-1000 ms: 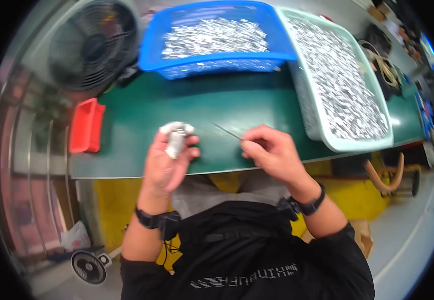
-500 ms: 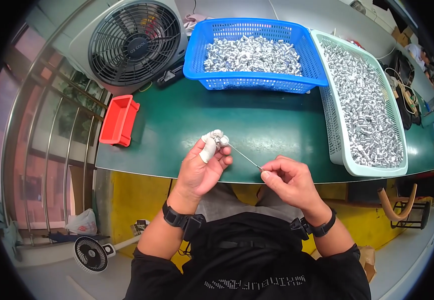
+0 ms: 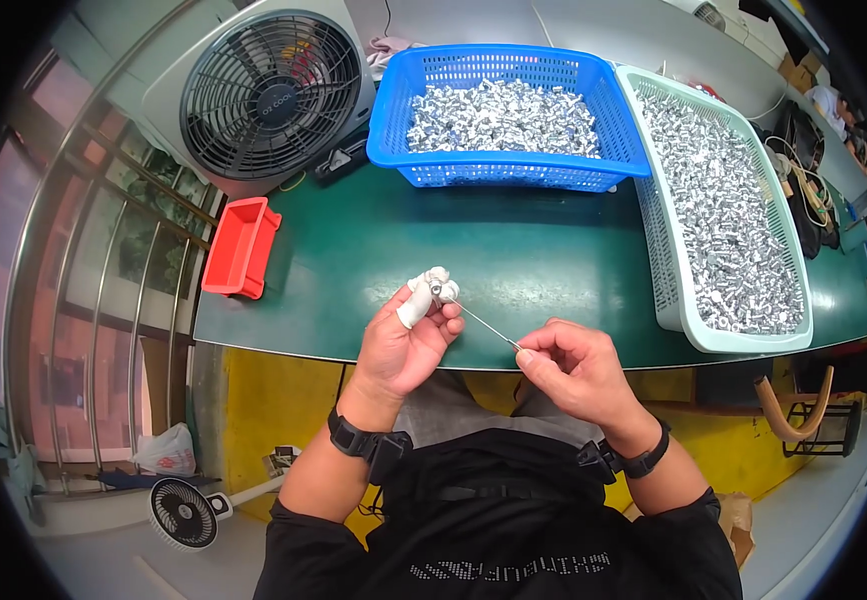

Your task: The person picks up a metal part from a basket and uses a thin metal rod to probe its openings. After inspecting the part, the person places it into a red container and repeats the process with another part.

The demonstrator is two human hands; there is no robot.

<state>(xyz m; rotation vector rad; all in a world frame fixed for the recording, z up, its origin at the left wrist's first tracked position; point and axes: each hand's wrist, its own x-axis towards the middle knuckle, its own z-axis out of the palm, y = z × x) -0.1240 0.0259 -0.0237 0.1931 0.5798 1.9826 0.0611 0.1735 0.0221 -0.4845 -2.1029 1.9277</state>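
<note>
My left hand (image 3: 404,340) is raised over the near edge of the green table, with white covers on its thumb and some fingertips. Pinched between them is a small silvery metal part (image 3: 437,289), mostly hidden by the fingers. My right hand (image 3: 576,368) grips the near end of a thin metal rod (image 3: 484,323) between thumb and forefinger. The rod slants up and left, its far end at the part in my left fingers. Whether the tip is inside the part or only beside it, I cannot tell.
Behind my hands stands a blue perforated basket (image 3: 509,168) of small silvery metal parts. A pale green basket (image 3: 694,325), heaped with similar parts, is at the right. A red bin (image 3: 238,245) sits at the left edge, near a large fan (image 3: 274,100). Metal railings (image 3: 104,330) run along the left.
Both hands keep their grips. The right hand and rod have shifted very slightly left, and an end of the metal part now shows more clearly between the left fingers.
</note>
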